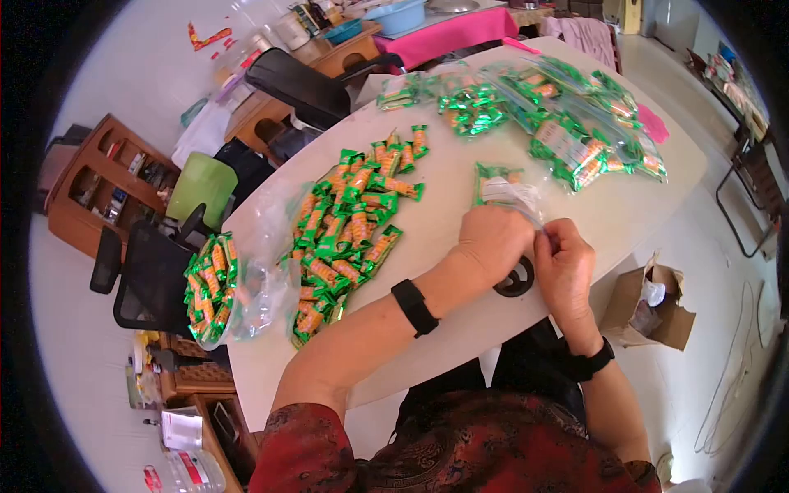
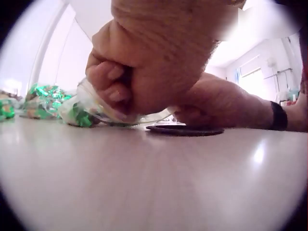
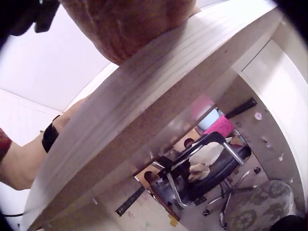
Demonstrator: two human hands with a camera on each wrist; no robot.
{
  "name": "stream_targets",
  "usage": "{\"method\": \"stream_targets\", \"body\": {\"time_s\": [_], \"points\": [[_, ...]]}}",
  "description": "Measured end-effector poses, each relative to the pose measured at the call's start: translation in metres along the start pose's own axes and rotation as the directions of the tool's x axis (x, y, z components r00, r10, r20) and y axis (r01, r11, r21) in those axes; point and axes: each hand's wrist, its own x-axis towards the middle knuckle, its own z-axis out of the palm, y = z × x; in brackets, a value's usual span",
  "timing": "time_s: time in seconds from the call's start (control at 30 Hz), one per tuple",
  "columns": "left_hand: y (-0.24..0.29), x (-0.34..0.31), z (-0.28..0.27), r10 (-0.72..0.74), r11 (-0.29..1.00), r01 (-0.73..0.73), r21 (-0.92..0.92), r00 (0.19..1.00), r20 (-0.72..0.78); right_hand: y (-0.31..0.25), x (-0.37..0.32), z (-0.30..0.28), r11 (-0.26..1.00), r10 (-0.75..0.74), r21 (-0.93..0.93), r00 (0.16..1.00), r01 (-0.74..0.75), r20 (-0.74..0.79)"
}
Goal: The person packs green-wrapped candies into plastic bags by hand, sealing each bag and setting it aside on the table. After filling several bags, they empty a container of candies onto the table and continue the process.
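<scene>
My left hand (image 1: 497,232) has its fingers curled over the mouth of a clear plastic bag (image 1: 519,194). In the left wrist view those curled fingers (image 2: 113,89) grip the clear film close above the table. Small green-and-orange wrapped snacks (image 1: 485,174) lie inside this bag, on its far side from me. Beside it, my right hand (image 1: 565,261) pinches the corner of the bag's edge between thumb and fingers. A black ring-shaped object (image 1: 515,278) lies flat on the table under the hands. The right wrist view catches only the lower part of the right hand (image 3: 130,24).
Loose wrapped snacks (image 1: 357,205) are heaped at the table's left. A large open bag of them (image 1: 212,292) sits at the left edge. Several filled clear bags (image 1: 567,148) lie at the far right. A cardboard box (image 1: 649,308) stands on the floor at right.
</scene>
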Motion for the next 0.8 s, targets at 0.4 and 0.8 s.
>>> {"method": "stream_targets", "body": {"time_s": [0.4,0.8], "points": [[-0.102,-0.038,-0.001,-0.266,0.959,0.265,0.099,0.964,-0.003,-0.004,0.0,-0.002,0.998,0.056,0.028,0.998,-0.056,0.01],[-0.046,-0.085,-0.047,0.062,0.959,-0.164,-0.231,0.916,-0.396,-0.005,0.001,-0.001,1.0,0.016,0.021,1.0,-0.015,-0.013]]}}
